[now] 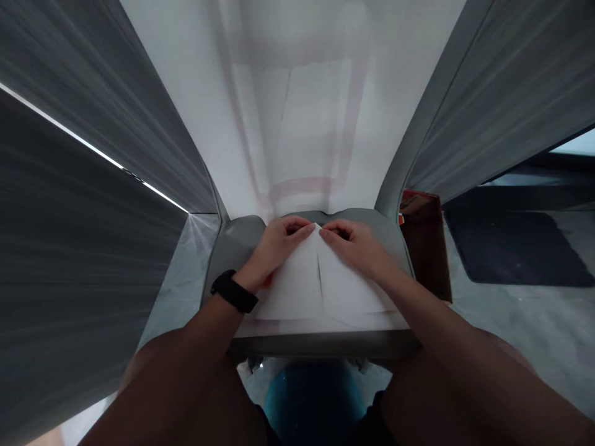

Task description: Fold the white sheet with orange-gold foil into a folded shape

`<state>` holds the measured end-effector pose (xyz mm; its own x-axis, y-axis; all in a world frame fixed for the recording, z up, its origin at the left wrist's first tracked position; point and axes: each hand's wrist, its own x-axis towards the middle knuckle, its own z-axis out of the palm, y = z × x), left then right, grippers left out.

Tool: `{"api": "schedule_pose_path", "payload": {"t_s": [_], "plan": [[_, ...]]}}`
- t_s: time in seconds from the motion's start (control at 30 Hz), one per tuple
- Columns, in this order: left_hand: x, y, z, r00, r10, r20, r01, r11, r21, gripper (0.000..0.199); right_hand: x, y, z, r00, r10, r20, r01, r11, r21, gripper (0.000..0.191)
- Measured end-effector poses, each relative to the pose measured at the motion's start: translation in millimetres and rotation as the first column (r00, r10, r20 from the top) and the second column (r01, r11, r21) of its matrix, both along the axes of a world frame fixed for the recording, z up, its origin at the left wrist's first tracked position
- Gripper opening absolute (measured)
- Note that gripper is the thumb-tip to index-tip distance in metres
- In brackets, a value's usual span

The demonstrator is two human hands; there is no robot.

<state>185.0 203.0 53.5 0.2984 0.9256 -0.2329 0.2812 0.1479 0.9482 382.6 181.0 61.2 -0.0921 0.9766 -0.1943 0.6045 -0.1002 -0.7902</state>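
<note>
Pale wall straight ahead, marked with faint pinkish streaks, and tall grey panels on both sides, crowding in close to a narrow grey bench. Open room only out beyond the right side: pale mottled floor with a dark mat lying on it. Just beside the bench's right edge, a brownish-red box or bag, standing upright and blocking that side. On the left, only a thin strip of floor between bench and panel. Little free space past the far end of the bench, right up against the wall. Below the near edge, a round teal object between the person's legs, too dark to identify.

Folded white paper flat on the bench near its middle, two flaps meeting along a central line and narrowing to a point at the far end, the lower edge close to the bench's near edge. Left hand on the left flap and right hand on the right, both at the peak, half curled and nearly touching each other. Pressing or pinching: impossible to tell from this view. Black watch on the left wrist; small red patch just under the heel of the left hand, too small to identify.
</note>
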Motion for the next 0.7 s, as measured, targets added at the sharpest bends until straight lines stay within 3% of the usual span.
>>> {"api": "schedule_pose_path", "payload": {"t_s": [0.7], "plan": [[-0.7,-4.9,10.4,0.994,0.107,0.014,-0.105,0.987,-0.125,0.024,-5.0,7.1,-6.4,0.994,-0.019,-0.110,0.017,1.000,-0.018,0.024]]}}
